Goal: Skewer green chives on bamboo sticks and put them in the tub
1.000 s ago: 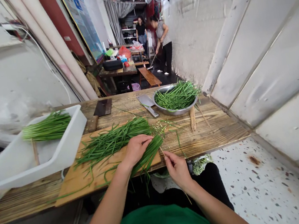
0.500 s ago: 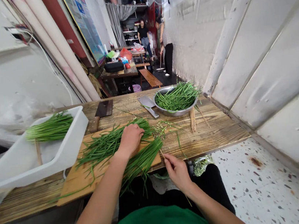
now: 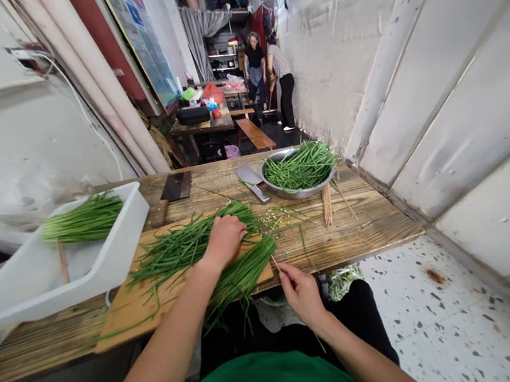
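Green garlic chives (image 3: 168,252) lie in a loose pile on a wooden cutting board (image 3: 128,318). My left hand (image 3: 226,238) rests over the right end of this pile, its fingers curled down and closed on some chives; the fingertips are partly hidden. Nearer to me, a second bunch of chives (image 3: 243,272) sticks out over the board's front edge. My right hand (image 3: 303,292), just right of that bunch, pinches a thin bamboo skewer (image 3: 275,263). The skewer's tip points at the cut ends of the bunch, and its other end shows below my wrist.
A metal bowl of chives (image 3: 301,193) stands at the back right, beside a cleaver (image 3: 251,182) and several skewers (image 3: 327,205). Another dark-bladed cleaver (image 3: 178,186) lies behind the board. On the left is a white tray (image 3: 122,236) holding chives. Two people stand far back.
My hands have stayed almost in place on the chives and skewer. In the background, one person has come closer to the other, who bends with a long-handled tool. The view has shifted slightly.
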Tool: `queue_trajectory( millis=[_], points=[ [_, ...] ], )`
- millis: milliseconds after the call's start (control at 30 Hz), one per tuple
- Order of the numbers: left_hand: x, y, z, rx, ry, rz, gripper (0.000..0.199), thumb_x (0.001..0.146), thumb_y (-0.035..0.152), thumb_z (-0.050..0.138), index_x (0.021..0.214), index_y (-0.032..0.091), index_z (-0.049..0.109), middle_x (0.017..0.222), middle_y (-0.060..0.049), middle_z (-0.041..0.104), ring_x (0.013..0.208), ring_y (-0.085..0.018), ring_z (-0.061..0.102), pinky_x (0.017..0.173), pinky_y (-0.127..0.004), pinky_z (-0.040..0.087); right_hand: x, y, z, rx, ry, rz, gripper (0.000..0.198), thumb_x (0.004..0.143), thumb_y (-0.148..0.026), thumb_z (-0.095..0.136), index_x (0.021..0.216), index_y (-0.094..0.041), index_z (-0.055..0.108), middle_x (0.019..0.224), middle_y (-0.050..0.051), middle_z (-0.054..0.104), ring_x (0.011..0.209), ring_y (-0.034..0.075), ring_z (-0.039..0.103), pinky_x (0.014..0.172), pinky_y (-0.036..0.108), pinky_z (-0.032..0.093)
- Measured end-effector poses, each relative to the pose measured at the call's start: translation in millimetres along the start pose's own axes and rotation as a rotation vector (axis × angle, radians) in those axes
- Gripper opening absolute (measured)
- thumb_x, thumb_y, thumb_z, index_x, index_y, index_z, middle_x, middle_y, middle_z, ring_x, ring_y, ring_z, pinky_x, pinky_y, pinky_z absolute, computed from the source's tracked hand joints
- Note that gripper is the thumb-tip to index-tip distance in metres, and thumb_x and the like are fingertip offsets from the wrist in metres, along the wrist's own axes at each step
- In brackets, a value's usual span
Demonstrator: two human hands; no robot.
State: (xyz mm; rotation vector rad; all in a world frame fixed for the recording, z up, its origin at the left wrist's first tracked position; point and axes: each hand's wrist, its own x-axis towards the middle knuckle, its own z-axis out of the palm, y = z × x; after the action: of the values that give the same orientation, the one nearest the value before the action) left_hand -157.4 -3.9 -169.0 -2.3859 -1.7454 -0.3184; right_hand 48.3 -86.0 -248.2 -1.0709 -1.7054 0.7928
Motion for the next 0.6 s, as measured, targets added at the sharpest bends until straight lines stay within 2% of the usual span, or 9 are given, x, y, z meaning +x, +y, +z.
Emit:
queue_trajectory(
  millis=[300,467,600],
  points=[
    [0.2,4.3,1.0,-0.003,0.055,-0.028,0.018,0.081,0.027,0.052,0.075,0.021,0.067,0.081,-0.006,0.061,0.083,-0.021,0.05,0.07,-0.033,0.03,-1.0,1.9,-0.2,-0.013,0.013,-0.014,0.027,0.084,-0.021,0.042,0.102,-0.017,0.063,0.092,0.007,0.069,0.078,0.018,0.066,0.07,0.027,0.052],
    [0.1,1.9,4.5,-0.031,0.02,-0.037,0.015,0.079,0.025,0.054,0.084,0.022,0.068,0.082,-0.007,0.061,0.084,-0.021,0.049,0.07,-0.033,0.029,-1.4,1.4,-0.8,-0.031,0.015,-0.017,0.028,0.084,-0.022,0.042,0.102,-0.017,0.063,0.089,0.007,0.07,0.074,0.018,0.066,0.068,0.027,0.052],
    [0.4,4.0,4.4,-0.057,0.032,-0.019,0.017,0.08,0.025,0.053,0.083,0.022,0.069,0.08,-0.007,0.06,0.084,-0.022,0.049,0.071,-0.033,0.029,-1.5,-0.2,-0.6,-0.024,0.023,-0.023,0.028,0.084,-0.022,0.042,0.102,-0.018,0.063,0.091,0.006,0.07,0.077,0.018,0.066,0.069,0.027,0.053]
  ],
)
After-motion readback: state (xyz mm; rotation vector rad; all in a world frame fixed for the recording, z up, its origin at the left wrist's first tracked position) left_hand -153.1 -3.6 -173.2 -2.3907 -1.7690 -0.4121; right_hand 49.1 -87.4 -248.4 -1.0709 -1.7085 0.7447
